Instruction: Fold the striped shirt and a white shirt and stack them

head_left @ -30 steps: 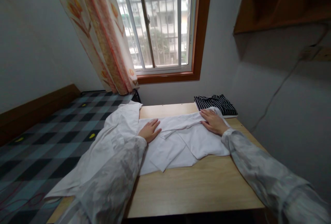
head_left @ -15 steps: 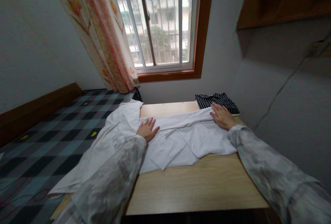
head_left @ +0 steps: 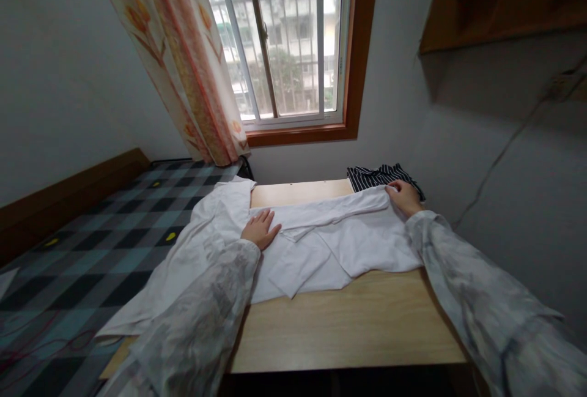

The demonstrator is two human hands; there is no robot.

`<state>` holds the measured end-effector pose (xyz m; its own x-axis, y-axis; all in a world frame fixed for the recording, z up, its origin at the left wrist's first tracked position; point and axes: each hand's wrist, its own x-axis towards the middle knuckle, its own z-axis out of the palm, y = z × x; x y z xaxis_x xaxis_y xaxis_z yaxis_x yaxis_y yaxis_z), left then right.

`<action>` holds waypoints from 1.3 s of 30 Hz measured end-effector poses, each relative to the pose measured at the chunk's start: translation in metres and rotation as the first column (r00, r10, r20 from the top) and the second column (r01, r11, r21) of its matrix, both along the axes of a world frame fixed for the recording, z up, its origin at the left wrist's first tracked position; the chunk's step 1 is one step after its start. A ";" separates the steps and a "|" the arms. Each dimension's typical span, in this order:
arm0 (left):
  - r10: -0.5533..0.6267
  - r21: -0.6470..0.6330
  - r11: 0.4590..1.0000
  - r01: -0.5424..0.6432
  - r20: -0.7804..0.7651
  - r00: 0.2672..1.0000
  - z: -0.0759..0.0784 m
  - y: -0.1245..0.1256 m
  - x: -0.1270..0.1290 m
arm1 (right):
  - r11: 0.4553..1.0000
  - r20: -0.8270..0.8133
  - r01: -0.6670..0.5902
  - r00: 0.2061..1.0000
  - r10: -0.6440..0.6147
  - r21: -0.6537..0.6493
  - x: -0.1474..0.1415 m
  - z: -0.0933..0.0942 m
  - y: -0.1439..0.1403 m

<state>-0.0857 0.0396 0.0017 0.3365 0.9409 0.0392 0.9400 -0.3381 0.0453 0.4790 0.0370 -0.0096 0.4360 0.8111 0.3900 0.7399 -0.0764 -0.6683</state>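
- Head view: the white cloth [head_left: 371, 247] lies across the tabletop [head_left: 348, 330], its folded strip [head_left: 334, 211] running left to right.
- Your left hand [head_left: 261, 230] rests on it, grip loose, fingers spread.
- Your right hand [head_left: 406, 199], nearer the strip's right end, appears to pinch the cloth's far edge, beside the striped garment [head_left: 380, 177].

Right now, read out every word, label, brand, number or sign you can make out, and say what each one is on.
No text can be read anywhere in view.
Window frame, right side: tiny marks, too small and blurred to read.
White cloth: no lettering shows.
Striped cloth: no lettering shows.
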 end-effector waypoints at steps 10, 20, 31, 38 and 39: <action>-0.152 0.014 0.988 0.151 0.135 0.979 0.045 -0.046 -0.031 | 0.996 0.125 -0.070 0.990 0.062 0.062 -0.005 -0.020 -0.064; -0.533 -0.071 0.828 0.557 0.211 0.819 0.052 -0.131 -0.067 | 0.712 0.358 -0.681 0.630 0.689 -0.172 -0.037 -0.017 -0.200; -0.384 -0.005 0.921 0.389 0.149 0.911 0.036 -0.157 -0.050 | 0.756 0.300 -0.644 0.703 0.645 -0.117 -0.042 -0.018 -0.212; -0.058 -0.019 0.997 0.071 0.390 0.919 0.031 -0.134 -0.037 | 0.822 0.174 -0.549 0.804 0.569 -0.150 -0.045 -0.009 -0.196; -0.038 -0.028 0.998 0.054 0.402 0.915 0.030 -0.125 -0.035 | 0.824 0.157 -0.547 0.810 0.565 -0.146 -0.045 -0.008 -0.189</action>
<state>-0.1210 -0.0854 0.0321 0.3432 0.9280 0.1448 0.8237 -0.3715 0.4284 0.4342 -0.1523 -0.0180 -0.1735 0.9274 0.3315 0.7827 0.3341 -0.5252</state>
